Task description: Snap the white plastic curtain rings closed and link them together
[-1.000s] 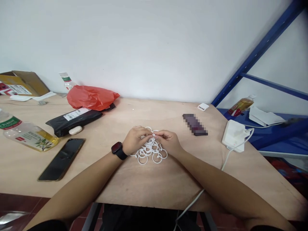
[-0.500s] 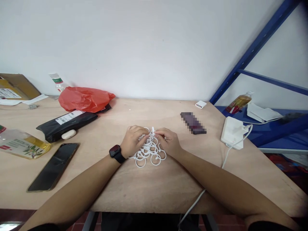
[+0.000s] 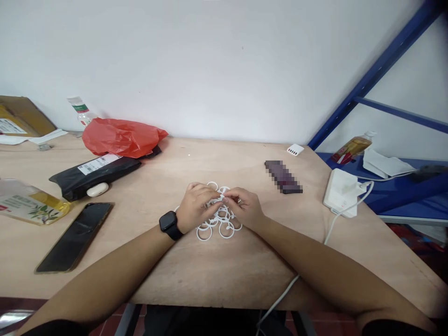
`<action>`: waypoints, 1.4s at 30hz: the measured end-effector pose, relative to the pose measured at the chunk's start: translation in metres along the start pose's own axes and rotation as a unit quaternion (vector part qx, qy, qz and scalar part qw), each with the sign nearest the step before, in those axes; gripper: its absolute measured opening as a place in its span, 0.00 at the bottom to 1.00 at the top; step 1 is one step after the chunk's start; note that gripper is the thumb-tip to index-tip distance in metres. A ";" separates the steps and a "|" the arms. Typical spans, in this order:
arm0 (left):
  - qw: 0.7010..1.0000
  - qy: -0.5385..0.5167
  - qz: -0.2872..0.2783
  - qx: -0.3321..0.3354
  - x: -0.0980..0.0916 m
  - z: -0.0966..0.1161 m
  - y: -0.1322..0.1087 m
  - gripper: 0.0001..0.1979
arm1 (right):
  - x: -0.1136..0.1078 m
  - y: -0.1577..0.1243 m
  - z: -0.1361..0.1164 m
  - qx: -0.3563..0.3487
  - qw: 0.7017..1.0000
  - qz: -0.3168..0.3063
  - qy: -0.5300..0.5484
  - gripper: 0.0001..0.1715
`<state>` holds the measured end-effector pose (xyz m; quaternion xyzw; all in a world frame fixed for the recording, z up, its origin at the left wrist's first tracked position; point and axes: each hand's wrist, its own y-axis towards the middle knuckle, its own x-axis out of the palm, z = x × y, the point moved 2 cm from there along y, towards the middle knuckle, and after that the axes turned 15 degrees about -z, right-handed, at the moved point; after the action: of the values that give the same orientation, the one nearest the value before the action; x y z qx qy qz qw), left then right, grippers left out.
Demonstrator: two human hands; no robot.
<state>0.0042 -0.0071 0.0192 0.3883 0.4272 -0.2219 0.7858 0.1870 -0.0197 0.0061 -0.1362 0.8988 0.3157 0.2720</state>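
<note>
A pile of white plastic rings (image 3: 226, 229), each with a small knob or eyelet, lies on the wooden table in front of me. My left hand (image 3: 198, 205), with a black watch at the wrist, reaches over the pile's left side, thumb and fingers pinched on a white ring (image 3: 222, 196). From the other side my right hand (image 3: 247, 205) closes its thumb and fingertips on the same ring, so the fingertips nearly meet. Fingers cover much of the held ring. Part of the pile is hidden beneath both hands.
Left on the table are a phone (image 3: 75, 238), an oil-coloured bottle (image 3: 31, 203), a black parcel (image 3: 98, 172), a white case (image 3: 97, 189) and a red bag (image 3: 122, 137). Rightward lie a pixelated dark object (image 3: 283, 177), a white power strip (image 3: 339, 193) with its cable (image 3: 285, 294), and a blue frame (image 3: 378, 70).
My hands have come closer together over the pile, and the left fingers have shifted right. The white piece that stood upright between them now sits lower. The view has shifted slightly.
</note>
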 end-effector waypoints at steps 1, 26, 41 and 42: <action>1.000 -0.002 0.004 0.003 0.001 0.001 0.000 0.08 | 0.001 0.000 -0.001 -0.012 1.000 -0.007 0.000 0.05; 0.984 -0.016 -0.131 -0.117 0.011 -0.013 0.001 0.10 | 0.003 0.010 0.029 0.029 0.989 -0.136 -0.053 0.14; 0.989 -0.015 -0.099 -0.106 0.011 -0.012 0.002 0.10 | 0.000 0.009 0.022 0.039 0.993 -0.106 -0.038 0.10; 0.990 -0.011 -0.089 -0.105 0.011 -0.012 0.002 0.10 | -0.001 0.009 0.020 0.033 0.994 -0.095 -0.049 0.10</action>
<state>0.0051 0.0037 0.0069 0.2617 0.4722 -0.2488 0.8042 0.1922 0.0001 -0.0019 -0.1961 0.8774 0.2649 0.3487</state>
